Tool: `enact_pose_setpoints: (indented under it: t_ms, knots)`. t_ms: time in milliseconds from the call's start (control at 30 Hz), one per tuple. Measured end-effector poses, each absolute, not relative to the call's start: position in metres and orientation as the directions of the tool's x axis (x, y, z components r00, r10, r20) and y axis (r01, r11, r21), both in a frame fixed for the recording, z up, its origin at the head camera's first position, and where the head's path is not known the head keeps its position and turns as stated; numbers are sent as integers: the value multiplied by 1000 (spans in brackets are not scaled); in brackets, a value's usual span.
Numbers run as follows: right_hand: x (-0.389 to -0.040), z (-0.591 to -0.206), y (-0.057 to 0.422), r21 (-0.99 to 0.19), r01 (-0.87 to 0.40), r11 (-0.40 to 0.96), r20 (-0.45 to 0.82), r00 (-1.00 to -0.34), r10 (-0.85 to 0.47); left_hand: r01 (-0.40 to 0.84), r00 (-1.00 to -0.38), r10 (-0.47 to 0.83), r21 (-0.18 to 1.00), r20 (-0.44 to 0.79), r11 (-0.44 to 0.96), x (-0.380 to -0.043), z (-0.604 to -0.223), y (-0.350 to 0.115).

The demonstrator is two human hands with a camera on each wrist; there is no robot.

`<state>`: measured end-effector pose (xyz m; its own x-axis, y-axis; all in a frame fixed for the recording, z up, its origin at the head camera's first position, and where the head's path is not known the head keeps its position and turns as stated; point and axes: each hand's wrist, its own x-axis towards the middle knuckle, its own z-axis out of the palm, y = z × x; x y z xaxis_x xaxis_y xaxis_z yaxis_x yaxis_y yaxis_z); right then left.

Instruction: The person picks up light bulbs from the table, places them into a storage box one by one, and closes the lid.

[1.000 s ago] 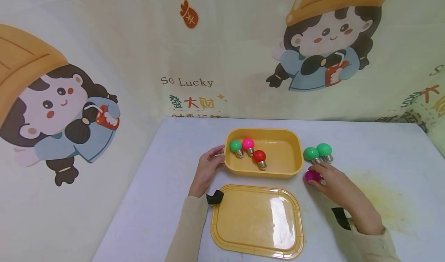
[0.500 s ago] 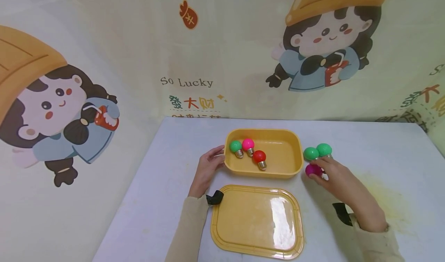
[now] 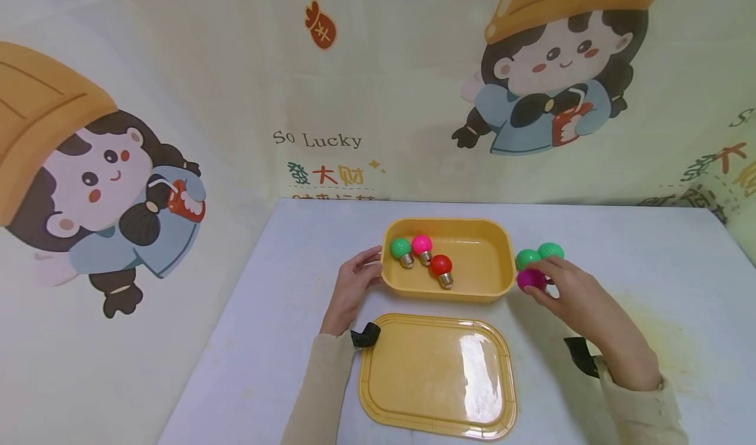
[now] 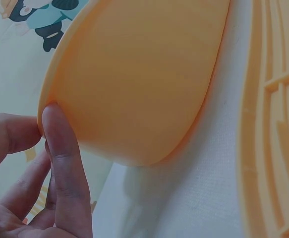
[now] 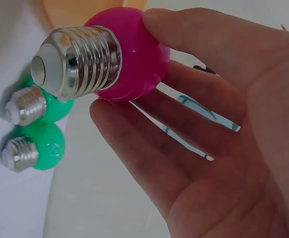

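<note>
My right hand (image 3: 581, 294) pinches a magenta light bulb (image 5: 134, 59) by its round globe, just right of the yellow plastic box (image 3: 478, 261). In the right wrist view its silver screw base points left, away from the palm. Two green light bulbs (image 5: 47, 144) lie close behind it, partly covered by the hand in the head view. My left hand (image 3: 352, 287) holds the box's left end, thumb and finger at the rim. Inside the box lie a green bulb (image 3: 400, 248), a pink bulb (image 3: 422, 245) and a red bulb (image 3: 441, 265), all toward the left side.
A yellow lid (image 3: 437, 373) with a raised rim lies in front of the box on the white table (image 3: 248, 340). Behind stands a cloth backdrop (image 3: 390, 90) with cartoon figures. Black straps show at both wrists.
My right hand has lifted the magenta bulb and moved it slightly away from me, near the box's right end and the green bulbs. The left hand and box stay put.
</note>
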<state>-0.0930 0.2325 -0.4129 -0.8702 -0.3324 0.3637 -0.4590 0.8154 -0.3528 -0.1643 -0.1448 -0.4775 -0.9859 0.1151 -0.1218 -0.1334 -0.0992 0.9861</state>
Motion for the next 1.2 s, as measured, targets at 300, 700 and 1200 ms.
enact_pose_setpoints:
  t_ms: [300, 700, 1200]
  knots:
    - [-96, -405, 227, -377, -469, 799, 374, -866, -332, -133, -987, 107, 987, -122, -94, -165, -476, -144]
    - [-99, -398, 213, -419, -447, 790, 346, -883, -316, -142, -986, 99, 985, -132, -102, -165, -477, -143]
    - [-110, -398, 198, -451, -443, 775, 327, -890, -318, -148, -985, 97, 985, -139, -90, -164, -476, -143]
